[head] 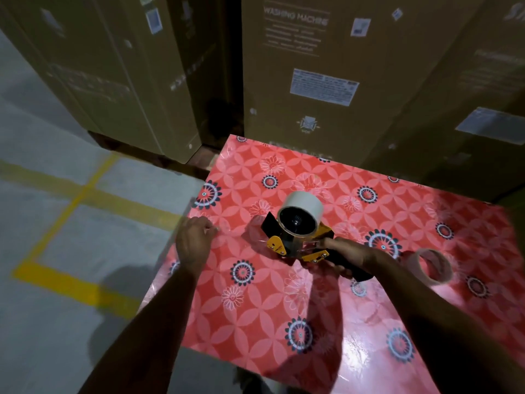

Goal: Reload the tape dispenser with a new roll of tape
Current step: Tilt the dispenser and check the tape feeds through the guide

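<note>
A yellow and black tape dispenser (295,245) is held over the red flowered table (255,294). A white-looking roll of tape (305,204) sits on its spindle, the open core facing me. My right hand (345,255) grips the dispenser's black handle from the right. My left hand (194,238) hovers at the table's left edge, fingers loosely curled, and seems to pinch something thin and clear that I cannot make out. A nearly bare cardboard core (429,265) lies on the table just right of my right hand.
Tall cardboard boxes (326,81) marked as washing machines stand right behind the table. More boxes (113,75) stand at the back left. Grey floor with yellow lines (71,211) lies to the left of the table.
</note>
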`<state>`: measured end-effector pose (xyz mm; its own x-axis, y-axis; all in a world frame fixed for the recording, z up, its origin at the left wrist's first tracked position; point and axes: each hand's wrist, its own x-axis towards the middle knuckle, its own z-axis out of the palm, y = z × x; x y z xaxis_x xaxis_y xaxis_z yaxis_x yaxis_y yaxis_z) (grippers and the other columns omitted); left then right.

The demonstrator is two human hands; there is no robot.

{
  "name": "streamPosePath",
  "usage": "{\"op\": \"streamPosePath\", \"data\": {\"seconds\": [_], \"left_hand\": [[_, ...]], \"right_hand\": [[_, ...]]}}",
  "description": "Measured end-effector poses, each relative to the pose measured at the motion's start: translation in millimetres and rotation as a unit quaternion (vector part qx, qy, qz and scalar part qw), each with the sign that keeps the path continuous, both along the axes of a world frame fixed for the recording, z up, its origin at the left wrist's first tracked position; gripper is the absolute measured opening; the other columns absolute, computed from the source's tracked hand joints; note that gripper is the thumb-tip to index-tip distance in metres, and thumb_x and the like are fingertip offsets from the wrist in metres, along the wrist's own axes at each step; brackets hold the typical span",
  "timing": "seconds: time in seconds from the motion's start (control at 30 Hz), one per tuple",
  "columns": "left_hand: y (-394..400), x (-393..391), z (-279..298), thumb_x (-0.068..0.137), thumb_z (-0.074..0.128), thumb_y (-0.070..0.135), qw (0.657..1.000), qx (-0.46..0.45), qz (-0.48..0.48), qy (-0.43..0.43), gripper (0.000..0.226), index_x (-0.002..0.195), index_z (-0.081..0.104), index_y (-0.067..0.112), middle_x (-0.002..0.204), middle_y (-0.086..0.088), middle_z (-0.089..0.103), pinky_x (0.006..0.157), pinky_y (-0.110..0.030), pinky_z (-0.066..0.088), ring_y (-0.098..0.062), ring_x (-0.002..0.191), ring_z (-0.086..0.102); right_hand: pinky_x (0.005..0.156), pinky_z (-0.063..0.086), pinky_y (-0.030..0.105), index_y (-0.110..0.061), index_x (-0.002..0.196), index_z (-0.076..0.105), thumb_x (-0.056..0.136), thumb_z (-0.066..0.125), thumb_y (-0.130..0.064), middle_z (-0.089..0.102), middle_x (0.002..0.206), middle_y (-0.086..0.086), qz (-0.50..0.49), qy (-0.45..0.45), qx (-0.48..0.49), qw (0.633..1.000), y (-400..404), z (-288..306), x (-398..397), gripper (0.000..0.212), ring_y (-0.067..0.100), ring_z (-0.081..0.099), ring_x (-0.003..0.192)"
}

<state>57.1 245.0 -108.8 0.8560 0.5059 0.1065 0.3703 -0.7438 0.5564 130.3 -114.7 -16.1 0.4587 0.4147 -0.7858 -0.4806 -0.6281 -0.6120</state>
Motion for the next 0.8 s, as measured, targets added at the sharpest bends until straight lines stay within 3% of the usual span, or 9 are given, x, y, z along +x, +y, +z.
{"op": "streamPosePath", "data": {"seconds": [0.07,0.13,0.27,0.33,0.4,0.5,0.6,0.8], "left_hand": [[5,-3,-2,0.068,0.084,0.047,0.996,0.063,0.044,0.042,0.048,0.094,0.067,0.011,0.092,-0.012,0.065,0.078,-0.042,0.040,-0.033,0.091,0.056],[7,-7,-4,0.066,0.078,0.061,0.988,0.073,0.106,0.085,0.064,0.104,0.063,0.012,0.105,-0.016,0.061,0.083,-0.044,0.040,-0.035,0.100,0.052],[2,-4,-3,0.081,0.079,0.039,0.985,0.046,0.146,0.077,0.051,0.118,0.057,0.011,0.123,-0.018,0.057,0.090,-0.051,0.042,-0.038,0.114,0.050],[-6,-7,-6,0.092,0.068,0.029,0.992,0.092,0.083,0.020,0.041,0.125,0.054,0.009,0.127,-0.018,0.058,0.096,-0.052,0.042,-0.036,0.120,0.051],[-16,-13,-9,0.100,0.049,0.034,0.987,0.145,-0.064,-0.014,0.044,0.135,0.052,0.008,0.139,-0.018,0.056,0.109,-0.053,0.037,-0.036,0.131,0.049],[-26,-22,-19,0.104,0.024,0.049,0.949,0.169,-0.257,0.073,0.064,0.156,0.029,0.013,0.163,-0.011,0.029,0.124,-0.048,0.013,-0.029,0.152,0.025],[-25,-28,-31,0.104,0.017,0.060,0.943,0.139,-0.265,0.142,0.075,0.160,0.007,0.011,0.167,-0.009,0.003,0.126,-0.044,0.007,-0.024,0.155,0.003],[-26,-27,-26,0.100,0.013,0.068,0.938,0.150,-0.267,0.161,0.085,0.159,0.004,0.007,0.167,-0.013,0.002,0.126,-0.049,0.016,-0.027,0.156,0.002]], "right_hand": [[0.043,0.019,0.027,-0.017,0.055,0.055,0.067,0.062,-0.068,0.039,0.048,0.001,-0.005,0.003,0.005,1.000,0,-4,1,0.052,0.014,0.026,0.037],[0.044,0.018,0.028,-0.016,0.053,0.054,0.068,0.064,-0.068,0.039,0.047,0.002,-0.003,0.007,0.006,1.000,-1,-8,0,0.054,0.015,0.026,0.036],[0.042,0.021,0.026,-0.015,0.053,0.058,0.069,0.065,-0.066,0.040,0.049,0.003,0.004,0.006,0.006,1.000,1,-11,-2,0.054,0.014,0.028,0.036],[0.042,0.022,0.025,-0.015,0.057,0.061,0.068,0.065,-0.065,0.042,0.050,0.003,0.005,0.008,-0.001,1.000,1,-12,-2,0.051,0.014,0.030,0.037],[0.042,0.022,0.024,-0.014,0.059,0.062,0.068,0.064,-0.065,0.043,0.050,0.002,0.006,0.009,-0.011,1.000,1,-13,-2,0.052,0.014,0.031,0.037],[0.041,0.023,0.024,-0.014,0.057,0.060,0.069,0.065,-0.066,0.043,0.049,0.002,0.008,0.014,-0.011,1.000,1,-14,-3,0.053,0.014,0.031,0.036],[0.039,0.024,0.022,-0.013,0.058,0.056,0.067,0.064,-0.067,0.041,0.049,0.003,0.015,0.008,-0.027,0.999,2,-15,-4,0.055,0.014,0.031,0.036],[0.041,0.021,0.024,-0.015,0.059,0.051,0.068,0.061,-0.072,0.038,0.051,0.003,0.007,0.016,-0.033,0.999,-25,-12,-5,0.059,0.015,0.027,0.039]]}}
